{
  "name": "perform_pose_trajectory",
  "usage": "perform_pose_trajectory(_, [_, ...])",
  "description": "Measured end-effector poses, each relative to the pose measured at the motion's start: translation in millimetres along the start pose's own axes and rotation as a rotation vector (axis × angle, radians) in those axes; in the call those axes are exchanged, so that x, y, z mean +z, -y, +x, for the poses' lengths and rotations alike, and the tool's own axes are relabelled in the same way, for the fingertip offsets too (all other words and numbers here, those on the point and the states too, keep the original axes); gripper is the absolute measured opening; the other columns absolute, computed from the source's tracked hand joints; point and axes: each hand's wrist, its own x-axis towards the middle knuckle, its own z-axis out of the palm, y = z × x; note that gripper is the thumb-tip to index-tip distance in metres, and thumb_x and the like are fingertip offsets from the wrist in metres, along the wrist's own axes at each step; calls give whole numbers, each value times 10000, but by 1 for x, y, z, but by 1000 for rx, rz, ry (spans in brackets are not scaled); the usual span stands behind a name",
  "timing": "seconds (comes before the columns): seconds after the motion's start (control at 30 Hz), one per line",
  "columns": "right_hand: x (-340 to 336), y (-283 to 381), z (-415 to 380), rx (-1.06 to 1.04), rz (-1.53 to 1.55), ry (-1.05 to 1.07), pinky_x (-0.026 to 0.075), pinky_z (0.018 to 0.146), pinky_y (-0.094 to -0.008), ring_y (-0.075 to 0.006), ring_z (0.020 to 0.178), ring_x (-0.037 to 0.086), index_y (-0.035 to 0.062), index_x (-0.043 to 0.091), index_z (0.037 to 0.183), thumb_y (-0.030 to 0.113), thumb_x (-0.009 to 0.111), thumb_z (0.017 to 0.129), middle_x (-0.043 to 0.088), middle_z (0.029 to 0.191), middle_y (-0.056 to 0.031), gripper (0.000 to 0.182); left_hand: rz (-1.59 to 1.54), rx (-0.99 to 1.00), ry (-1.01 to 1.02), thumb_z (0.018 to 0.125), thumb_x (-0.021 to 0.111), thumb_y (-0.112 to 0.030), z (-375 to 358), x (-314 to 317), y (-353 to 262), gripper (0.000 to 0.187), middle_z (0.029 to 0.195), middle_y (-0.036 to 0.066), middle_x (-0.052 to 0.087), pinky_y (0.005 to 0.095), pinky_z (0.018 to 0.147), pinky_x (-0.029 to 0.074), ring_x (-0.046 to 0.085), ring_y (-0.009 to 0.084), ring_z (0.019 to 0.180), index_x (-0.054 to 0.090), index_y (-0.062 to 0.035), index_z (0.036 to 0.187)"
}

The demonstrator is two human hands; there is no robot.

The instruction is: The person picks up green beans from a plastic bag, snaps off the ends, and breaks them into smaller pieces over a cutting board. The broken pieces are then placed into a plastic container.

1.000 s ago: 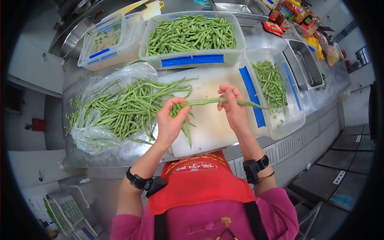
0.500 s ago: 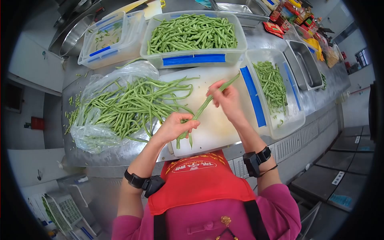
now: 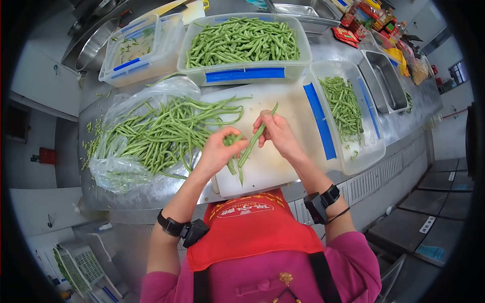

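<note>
My left hand point(image 3: 222, 146) is closed around a few green bean pieces, their ends sticking out below the fingers. In my right hand point(image 3: 275, 131) a green bean point(image 3: 256, 137) is pinched near its upper part; its lower end hangs beside the left hand's pieces. Both hands are over a white cutting board point(image 3: 288, 169). Just left of the board, long whole green beans point(image 3: 161, 131) spill from a clear plastic bag point(image 3: 113, 169), some tips lying across the board.
A large plastic bin point(image 3: 197, 76) heaped with short bean pieces stands behind the board. To the right is a plastic bin point(image 3: 348, 161) with fewer pieces, beside a steel pan point(image 3: 386, 83). Stacked plastic containers point(image 3: 108, 73) stand back left. Sauce bottles point(image 3: 376, 17) crowd the far right.
The right hand has come down and left, close to the left hand. The long bean held between both hands is now shorter, with more pieces bunched in the left hand.
</note>
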Motion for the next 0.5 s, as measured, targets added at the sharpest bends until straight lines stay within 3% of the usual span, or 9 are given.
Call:
perform_pose_trajectory(0.13, [7,4,-3,-60,-41,94,451,479,-219,-93,507,516,1,541,859,266,455,938,546,747,-48,290,174,-23,113,762,671,-149,2,1,8,149,700,3,595,225,561,415,510,57,622,614,-17,802])
perform_pose_trajectory(0.27, [-14,5,4,-56,62,-115,452,493,-210,-78,529,516,-6,566,880,195,500,912,546,743,-24,215,376,15,72,730,705,-154,-1,-5,9,181,682,12,597,234,562,411,503,59,610,620,-19,815])
perform_pose_trajectory(0.33, [-17,6,5,-30,140,-136,453,498,-207,-71,539,516,-9,579,879,172,515,898,542,731,-13,193,435,172,121,723,705,-141,-9,-2,3,178,673,25,595,241,560,411,508,71,601,618,-16,815])
perform_pose_trajectory(0.5, [-8,-11,11,-66,-150,-103,438,447,-216,-68,511,502,-8,580,835,155,533,877,536,679,-8,174,456,459,261,733,685,-114,-15,4,-2,153,669,39,591,252,556,412,520,91,588,616,-14,826])
